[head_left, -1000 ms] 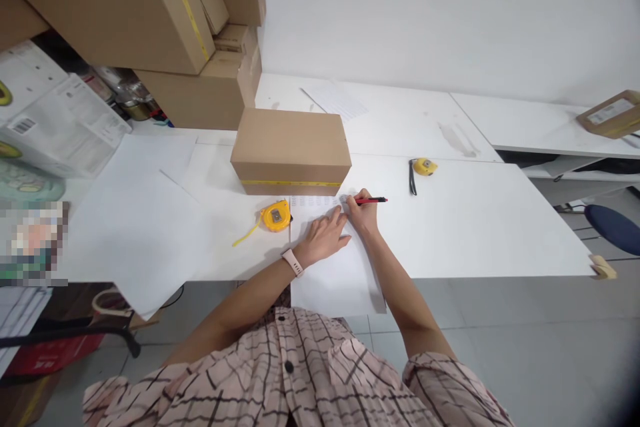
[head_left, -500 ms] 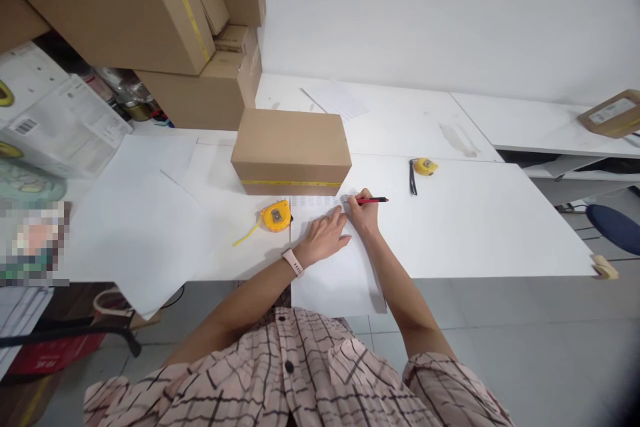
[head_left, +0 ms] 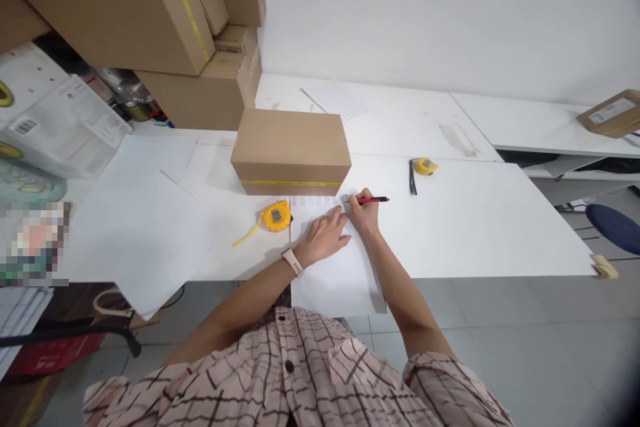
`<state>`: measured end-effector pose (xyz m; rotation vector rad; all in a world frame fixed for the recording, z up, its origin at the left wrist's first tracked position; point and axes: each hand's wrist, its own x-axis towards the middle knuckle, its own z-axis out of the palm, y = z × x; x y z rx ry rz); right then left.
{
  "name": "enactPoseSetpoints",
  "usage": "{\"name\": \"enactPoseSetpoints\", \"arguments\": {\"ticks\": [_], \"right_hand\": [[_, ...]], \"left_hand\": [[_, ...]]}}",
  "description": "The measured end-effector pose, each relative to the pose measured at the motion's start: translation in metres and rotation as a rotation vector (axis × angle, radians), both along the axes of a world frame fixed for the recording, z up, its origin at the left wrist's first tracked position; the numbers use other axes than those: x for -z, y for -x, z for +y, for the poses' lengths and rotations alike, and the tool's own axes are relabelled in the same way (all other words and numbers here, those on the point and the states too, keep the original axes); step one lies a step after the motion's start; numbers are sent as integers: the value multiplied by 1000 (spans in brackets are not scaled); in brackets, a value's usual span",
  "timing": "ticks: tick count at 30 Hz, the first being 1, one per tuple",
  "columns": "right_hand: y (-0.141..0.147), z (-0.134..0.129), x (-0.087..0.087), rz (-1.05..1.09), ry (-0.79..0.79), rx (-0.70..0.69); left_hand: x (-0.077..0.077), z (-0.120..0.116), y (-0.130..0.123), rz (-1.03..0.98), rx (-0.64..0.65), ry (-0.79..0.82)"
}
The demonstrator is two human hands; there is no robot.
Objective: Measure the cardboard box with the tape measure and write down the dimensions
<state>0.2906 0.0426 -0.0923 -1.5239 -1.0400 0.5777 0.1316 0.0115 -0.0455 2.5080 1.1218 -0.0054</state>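
Observation:
A sheet of paper [head_left: 336, 280] with printed rows near its top edge lies over the front edge of the white table. My left hand [head_left: 323, 235] rests flat on it, fingers apart and holding nothing. Close beside, my right hand [head_left: 364, 213] grips a red and black pen [head_left: 373, 200] at the upper right of the sheet; the pen's tip is too small to make out. Behind the sheet stands a closed cardboard box [head_left: 293, 143] with a yellow strip. An orange tape measure [head_left: 277, 215], its yellow blade slightly out, sits left of the sheet.
A second yellow tape measure [head_left: 425, 166] with a black strap lies to the right. Large cardboard boxes [head_left: 125, 13] are stacked at the back left. White sheets [head_left: 145, 213] cover the table's left part. At the far right is a small carton [head_left: 613, 113].
The pen's rear end has shifted very slightly in my right hand. Everything else looks the same.

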Motion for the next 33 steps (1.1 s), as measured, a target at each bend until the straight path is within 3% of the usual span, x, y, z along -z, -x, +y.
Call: {"name": "enactPoseSetpoints", "arguments": {"ticks": [12, 18, 22, 25, 27, 29, 33], "right_hand": [[0, 1, 2, -43, 2, 0], [-2, -8, -4, -123, -5, 71], [-7, -40, -11, -453, -15, -186], [-7, -66, -11, -796, 40, -351], [-4, -77, -9, -952, 93, -373], [1, -83, -10, -1043, 125, -369], [11, -86, -21, -1013, 122, -329]], "left_hand": [[1, 1, 0, -30, -12, 28], [-3, -1, 5, -108, -7, 78], [-2, -11, 38, -327, 7, -11], [0, -12, 77, -416, -181, -252], [3, -6, 101, -400, -322, -372], [7, 2, 119, -352, -408, -394], [15, 17, 135, -350, -431, -237]]}}
